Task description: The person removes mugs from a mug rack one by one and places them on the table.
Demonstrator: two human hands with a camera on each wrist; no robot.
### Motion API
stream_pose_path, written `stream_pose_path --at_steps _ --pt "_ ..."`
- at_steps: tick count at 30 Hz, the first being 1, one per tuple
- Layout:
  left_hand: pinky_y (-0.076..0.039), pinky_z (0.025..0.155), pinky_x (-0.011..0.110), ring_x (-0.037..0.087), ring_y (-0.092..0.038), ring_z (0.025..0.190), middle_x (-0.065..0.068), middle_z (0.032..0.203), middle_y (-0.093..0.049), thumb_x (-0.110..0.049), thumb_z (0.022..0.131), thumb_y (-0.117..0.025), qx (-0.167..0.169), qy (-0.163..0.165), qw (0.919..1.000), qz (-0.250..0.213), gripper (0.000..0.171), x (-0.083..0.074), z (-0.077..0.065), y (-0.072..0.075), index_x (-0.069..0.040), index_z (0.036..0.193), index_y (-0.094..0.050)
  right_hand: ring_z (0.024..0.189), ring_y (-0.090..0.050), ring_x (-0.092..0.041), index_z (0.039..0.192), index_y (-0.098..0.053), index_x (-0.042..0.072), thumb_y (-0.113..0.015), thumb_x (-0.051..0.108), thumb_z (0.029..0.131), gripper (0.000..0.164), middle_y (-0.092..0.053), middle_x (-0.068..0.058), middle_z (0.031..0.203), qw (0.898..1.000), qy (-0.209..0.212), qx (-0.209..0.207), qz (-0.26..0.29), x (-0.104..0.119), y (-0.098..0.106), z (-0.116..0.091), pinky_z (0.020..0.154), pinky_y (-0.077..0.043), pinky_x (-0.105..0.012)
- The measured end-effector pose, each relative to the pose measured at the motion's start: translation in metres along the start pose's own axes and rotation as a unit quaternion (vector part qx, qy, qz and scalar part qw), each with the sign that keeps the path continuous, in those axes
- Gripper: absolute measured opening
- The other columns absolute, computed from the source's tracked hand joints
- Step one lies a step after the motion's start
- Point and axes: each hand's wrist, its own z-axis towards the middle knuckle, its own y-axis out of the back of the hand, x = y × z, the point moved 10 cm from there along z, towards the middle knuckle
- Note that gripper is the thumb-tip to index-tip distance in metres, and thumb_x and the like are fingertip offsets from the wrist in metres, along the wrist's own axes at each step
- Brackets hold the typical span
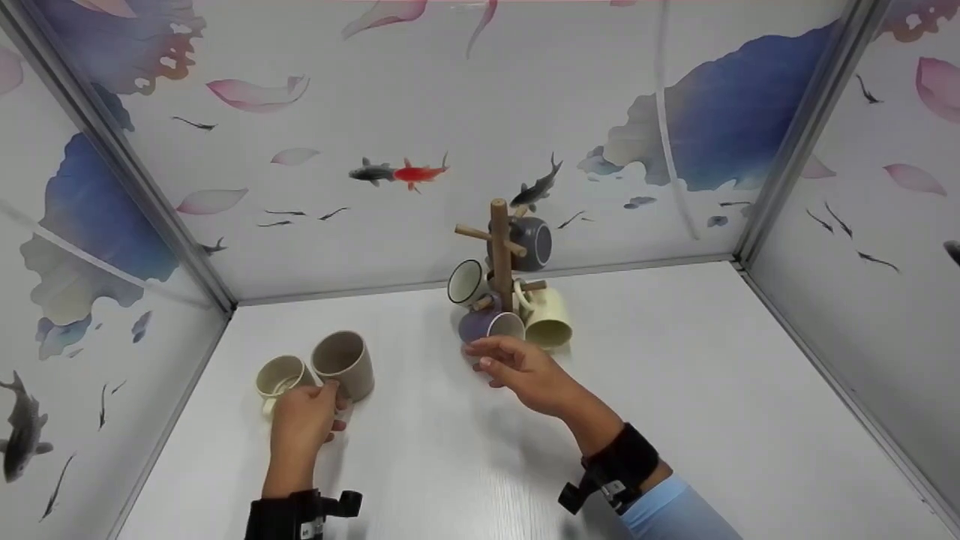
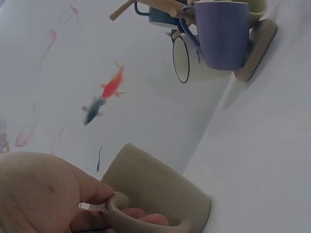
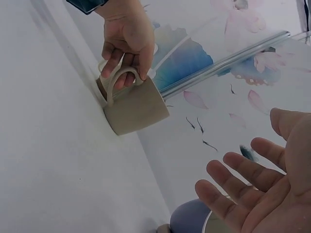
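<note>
My left hand [image 1: 300, 424] holds the handle of a taupe mug [image 1: 363, 371], thumb on top and fingers through the loop, as the left wrist view shows. That mug stands upright on the white table. Right beside it is a smaller cream mug [image 1: 279, 375], partly hidden by the hand. My right hand [image 1: 525, 375] is held out with spread fingers and nothing in it, just in front of a purple mug [image 1: 477, 328]. The purple mug hangs by its handle from a low peg of a wooden mug tree [image 1: 500, 259].
On the tree also hang a dark grey mug [image 1: 534, 244] high up, a white mug with a dark rim [image 1: 466, 282] at left, and a pale yellow mug [image 1: 549, 311] at right. Patterned wall panels [image 1: 480, 112] enclose the table [image 1: 697, 390] behind and at both sides.
</note>
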Motion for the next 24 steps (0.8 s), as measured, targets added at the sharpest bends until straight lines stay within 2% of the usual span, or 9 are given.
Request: stream_pose_path --at_steps 3,7,9,11,14,17,19,22,24 --pt "-0.057 0.059 0.032 0.019 -0.074 0.071 0.017 0.098 -0.077 -0.036 0.106 -0.051 0.002 -0.002 0.9999 0.012 0.045 -0.001 -0.001 0.001 -0.001 0.094 -0.076 0.13 -0.065 -0.038 0.142 -0.061 0.002 -0.061 0.022 0.109 0.038 -0.064 -0.017 0.147 1.0 0.002 -0.018 -0.018 0.001 0.005 0.001 0.102 -0.058 -0.052" --pt "-0.053 0.057 0.033 0.023 -0.073 0.072 0.014 0.09 -0.078 -0.041 0.105 -0.052 0.002 -0.007 0.9988 0.048 0.046 -0.003 -0.002 0.006 -0.003 0.1 -0.077 0.117 -0.07 -0.03 0.135 -0.067 0.007 -0.065 0.024 0.107 0.033 -0.071 -0.01 0.137 0.997 0.007 -0.053 -0.058 0.004 0.015 0.0 0.095 -0.06 -0.039" --pt "-0.051 0.056 0.033 0.023 -0.072 0.072 0.012 0.087 -0.078 -0.043 0.105 -0.052 -0.006 -0.013 0.9971 0.075 0.047 -0.005 -0.004 0.01 -0.004 0.106 -0.078 0.113 -0.071 -0.027 0.133 -0.069 0.008 -0.067 0.025 0.105 0.032 -0.072 -0.011 0.132 0.994 0.012 -0.072 -0.078 0.007 0.022 -0.001 0.09 -0.058 -0.031" --pt "-0.049 0.057 0.033 0.024 -0.071 0.076 0.012 0.09 -0.079 -0.045 0.104 -0.054 -0.02 -0.017 0.9952 0.094 0.047 -0.008 -0.006 0.017 -0.005 0.112 -0.078 0.115 -0.07 -0.027 0.132 -0.069 0.008 -0.07 0.025 0.104 0.033 -0.072 -0.014 0.13 0.992 0.019 -0.095 -0.086 0.01 0.028 -0.002 0.087 -0.056 -0.028" --pt "-0.049 0.061 0.033 0.028 -0.072 0.087 0.016 0.108 -0.079 -0.046 0.102 -0.056 -0.049 -0.022 0.9922 0.112 0.049 -0.015 -0.011 0.027 -0.007 0.122 -0.076 0.123 -0.066 -0.031 0.133 -0.068 0.007 -0.076 0.023 0.099 0.038 -0.07 -0.017 0.131 0.987 0.025 -0.133 -0.08 0.011 0.04 -0.003 0.09 -0.056 -0.033" --pt "-0.052 0.068 0.037 0.034 -0.071 0.099 0.018 0.122 -0.075 -0.047 0.102 -0.056 -0.083 -0.031 0.9898 0.112 0.05 -0.025 -0.018 0.037 -0.007 0.127 -0.074 0.129 -0.062 -0.035 0.136 -0.066 0.009 -0.082 0.023 0.094 0.047 -0.067 -0.016 0.136 0.98 0.015 -0.174 -0.09 0.011 0.049 -0.006 0.097 -0.057 -0.044" --pt "-0.054 0.074 0.042 0.036 -0.072 0.105 0.018 0.122 -0.076 -0.047 0.103 -0.055 -0.106 -0.042 0.9878 0.106 0.049 -0.034 -0.023 0.042 -0.008 0.126 -0.074 0.13 -0.061 -0.038 0.138 -0.064 0.011 -0.085 0.025 0.091 0.053 -0.064 -0.016 0.14 0.974 0.009 -0.194 -0.119 0.011 0.053 -0.007 0.103 -0.055 -0.052" --pt "-0.055 0.079 0.045 0.035 -0.072 0.105 0.016 0.117 -0.077 -0.046 0.105 -0.056 -0.137 -0.071 0.9839 0.09 0.045 -0.051 -0.031 0.044 -0.008 0.12 -0.076 0.129 -0.06 -0.039 0.142 -0.061 0.012 -0.088 0.027 0.088 0.062 -0.061 -0.013 0.144 0.961 0.016 -0.206 -0.183 0.013 0.055 -0.007 0.107 -0.055 -0.054" --pt "-0.054 0.079 0.043 0.032 -0.071 0.103 0.013 0.114 -0.077 -0.044 0.104 -0.057 -0.15 -0.094 0.9809 0.08 0.041 -0.063 -0.036 0.04 -0.01 0.116 -0.076 0.13 -0.06 -0.039 0.143 -0.059 0.011 -0.09 0.026 0.087 0.066 -0.059 -0.011 0.145 0.951 0.034 -0.208 -0.226 0.015 0.054 -0.007 0.107 -0.056 -0.052"
